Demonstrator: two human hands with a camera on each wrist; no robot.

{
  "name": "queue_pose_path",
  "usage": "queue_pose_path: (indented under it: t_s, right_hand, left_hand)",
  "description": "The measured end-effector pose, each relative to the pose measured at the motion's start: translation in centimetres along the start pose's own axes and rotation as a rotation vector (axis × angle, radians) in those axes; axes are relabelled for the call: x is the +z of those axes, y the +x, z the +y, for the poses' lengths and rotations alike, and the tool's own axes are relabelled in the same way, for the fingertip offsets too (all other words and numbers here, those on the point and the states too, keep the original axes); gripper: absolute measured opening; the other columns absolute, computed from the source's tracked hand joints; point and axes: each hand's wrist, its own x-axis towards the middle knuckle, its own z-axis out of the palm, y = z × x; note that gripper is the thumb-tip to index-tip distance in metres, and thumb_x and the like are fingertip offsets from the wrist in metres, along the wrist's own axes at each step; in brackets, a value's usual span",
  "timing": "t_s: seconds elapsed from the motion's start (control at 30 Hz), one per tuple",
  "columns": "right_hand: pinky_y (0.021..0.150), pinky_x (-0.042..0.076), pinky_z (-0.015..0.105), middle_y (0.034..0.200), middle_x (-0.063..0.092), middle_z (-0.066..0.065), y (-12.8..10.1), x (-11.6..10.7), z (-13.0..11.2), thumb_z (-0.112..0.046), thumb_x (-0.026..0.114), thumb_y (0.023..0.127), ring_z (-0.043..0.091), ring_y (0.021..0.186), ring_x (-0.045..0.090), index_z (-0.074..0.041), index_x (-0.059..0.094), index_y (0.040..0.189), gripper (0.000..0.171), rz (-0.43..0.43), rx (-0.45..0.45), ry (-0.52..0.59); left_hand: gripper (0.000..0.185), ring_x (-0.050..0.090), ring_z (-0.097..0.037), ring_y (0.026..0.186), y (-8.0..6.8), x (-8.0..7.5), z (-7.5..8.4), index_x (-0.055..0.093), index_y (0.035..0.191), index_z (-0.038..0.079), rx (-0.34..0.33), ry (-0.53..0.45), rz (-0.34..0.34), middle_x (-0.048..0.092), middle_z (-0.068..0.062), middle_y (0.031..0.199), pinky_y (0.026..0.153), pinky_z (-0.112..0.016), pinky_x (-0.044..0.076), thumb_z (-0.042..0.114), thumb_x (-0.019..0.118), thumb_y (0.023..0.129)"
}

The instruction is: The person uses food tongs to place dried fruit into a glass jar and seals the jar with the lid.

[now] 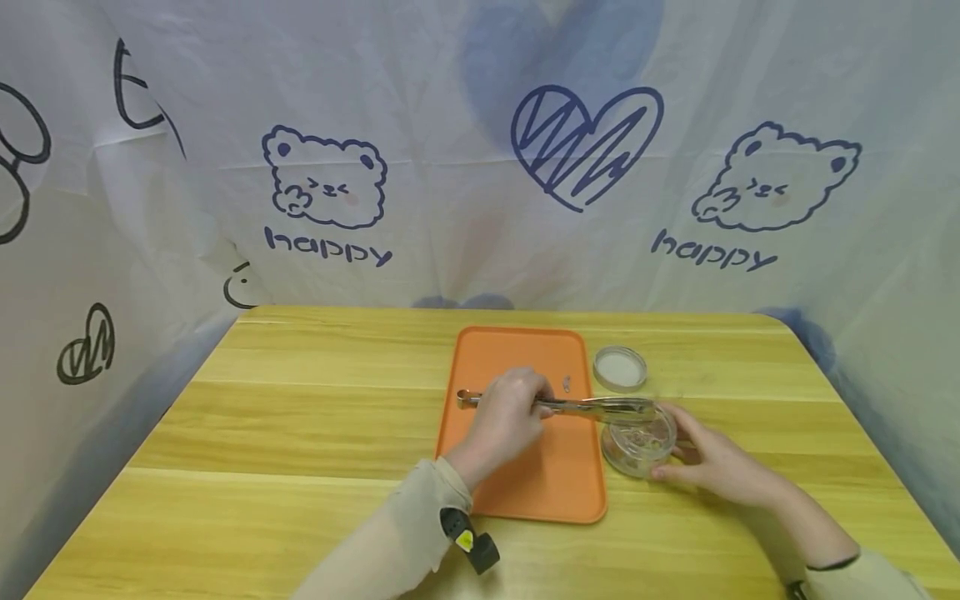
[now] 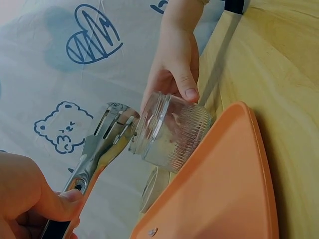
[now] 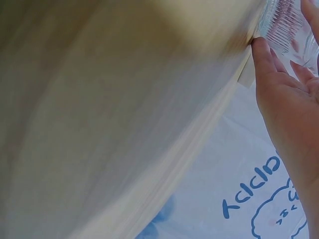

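Observation:
My left hand (image 1: 506,412) grips a pair of metal tongs (image 1: 592,407) over the orange tray (image 1: 558,483). The tong tips (image 2: 115,124) reach the mouth of a small clear glass jar (image 1: 639,440). The jar stands on the wooden table just right of the tray, and my right hand (image 1: 708,458) holds its side with thumb and fingers curled round it (image 2: 177,82). In the right wrist view the jar's ribbed glass (image 3: 286,22) shows at the top right against my fingers. A small dark scrap (image 1: 566,383) lies on the tray.
A round jar lid (image 1: 620,367) lies on the table behind the jar, right of the tray. The wooden table (image 1: 300,433) is hemmed by white printed cloth walls (image 1: 375,167) at the back and both sides.

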Motion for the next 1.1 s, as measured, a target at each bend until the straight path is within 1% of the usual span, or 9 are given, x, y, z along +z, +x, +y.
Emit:
queue_pose_path:
  t_s: [0.13, 0.23, 0.33, 0.5, 0.6, 0.7, 0.8, 0.93, 1.1]
  right_hand:
    - [0.094, 0.039, 0.017, 0.137, 0.045, 0.025, 0.0, 0.0, 0.1, -0.028, 0.077, 0.080, 0.040, 0.123, 0.047, -0.008, 0.022, 0.149, 0.091, 0.002, 0.010, -0.011]
    - [0.093, 0.039, 0.017, 0.137, 0.045, 0.025, 0.0, 0.1, 0.2, -0.029, 0.077, 0.080, 0.040, 0.123, 0.047, -0.009, 0.023, 0.149, 0.090, 0.005, 0.019, -0.024]
    - [0.093, 0.039, 0.017, 0.138, 0.044, 0.024, 0.1, 0.1, 0.2, -0.028, 0.077, 0.080, 0.041, 0.123, 0.047, -0.010, 0.024, 0.149, 0.089, 0.004, 0.023, -0.023]
    - [0.093, 0.038, 0.016, 0.139, 0.043, 0.024, 0.0, 0.0, 0.2, -0.029, 0.077, 0.080, 0.041, 0.124, 0.046, -0.011, 0.024, 0.149, 0.089, 0.000, 0.025, -0.013]
    - [0.093, 0.038, 0.016, 0.139, 0.043, 0.024, 0.0, 0.0, 0.1, -0.029, 0.077, 0.080, 0.042, 0.124, 0.046, -0.011, 0.023, 0.149, 0.089, -0.002, 0.024, -0.010]
    - [0.094, 0.038, 0.016, 0.139, 0.042, 0.025, 0.0, 0.0, 0.1, -0.027, 0.077, 0.080, 0.042, 0.124, 0.045, -0.011, 0.023, 0.149, 0.089, -0.004, 0.014, 0.000]
    - [0.094, 0.038, 0.017, 0.139, 0.042, 0.025, -0.1, 0.0, 0.1, -0.027, 0.077, 0.080, 0.042, 0.124, 0.045, -0.010, 0.023, 0.149, 0.089, -0.008, 0.006, 0.004]
    - [0.094, 0.038, 0.017, 0.138, 0.043, 0.025, -0.1, 0.0, 0.2, -0.027, 0.077, 0.080, 0.042, 0.124, 0.046, -0.010, 0.023, 0.149, 0.089, -0.006, 0.006, 0.001]
    - [0.094, 0.038, 0.017, 0.138, 0.043, 0.025, 0.0, 0.0, 0.3, -0.026, 0.077, 0.080, 0.041, 0.123, 0.046, -0.009, 0.023, 0.149, 0.089, -0.002, 0.006, 0.001]
  left_hand:
    - [0.010, 0.057, -0.013, 0.074, 0.1, 0.0, -0.2, 0.069, 0.081, 0.013, -0.002, -0.015, 0.006, 0.061, 0.004, 0.078, 0.071, -0.027, 0.048, 0.007, 0.076, 0.080]
    - [0.009, 0.058, -0.014, 0.075, 0.3, -0.3, -0.5, 0.068, 0.083, 0.012, -0.026, -0.033, 0.021, 0.062, 0.002, 0.080, 0.069, -0.027, 0.049, 0.007, 0.076, 0.081]
    - [0.008, 0.058, -0.015, 0.076, 0.5, -0.7, -1.1, 0.068, 0.084, 0.010, -0.063, -0.052, 0.039, 0.062, 0.000, 0.082, 0.068, -0.028, 0.048, 0.007, 0.075, 0.082]
    - [0.007, 0.057, -0.018, 0.076, 0.6, -1.2, -2.7, 0.067, 0.086, 0.009, -0.120, -0.067, 0.073, 0.062, -0.002, 0.084, 0.066, -0.031, 0.048, 0.006, 0.073, 0.083]
    - [0.008, 0.057, -0.019, 0.077, 0.6, -1.2, -4.0, 0.067, 0.085, 0.009, -0.142, -0.052, 0.101, 0.062, -0.003, 0.084, 0.068, -0.033, 0.048, 0.005, 0.074, 0.082]
    - [0.009, 0.057, -0.020, 0.077, 0.6, -1.0, -5.4, 0.067, 0.084, 0.009, -0.167, -0.029, 0.114, 0.061, -0.002, 0.083, 0.068, -0.034, 0.048, 0.006, 0.075, 0.081]
    - [0.010, 0.057, -0.020, 0.076, 0.5, -0.6, -6.5, 0.067, 0.081, 0.009, -0.197, -0.016, 0.113, 0.060, -0.002, 0.080, 0.067, -0.035, 0.047, 0.005, 0.077, 0.079]
    - [0.010, 0.056, -0.021, 0.074, 0.5, 0.0, -7.4, 0.068, 0.082, 0.008, -0.217, -0.004, 0.105, 0.060, -0.002, 0.079, 0.066, -0.035, 0.046, 0.005, 0.077, 0.079]
    - [0.009, 0.056, -0.021, 0.075, 0.7, 0.6, -8.1, 0.068, 0.085, 0.008, -0.239, 0.011, 0.061, 0.060, -0.003, 0.081, 0.066, -0.035, 0.046, 0.006, 0.076, 0.080]
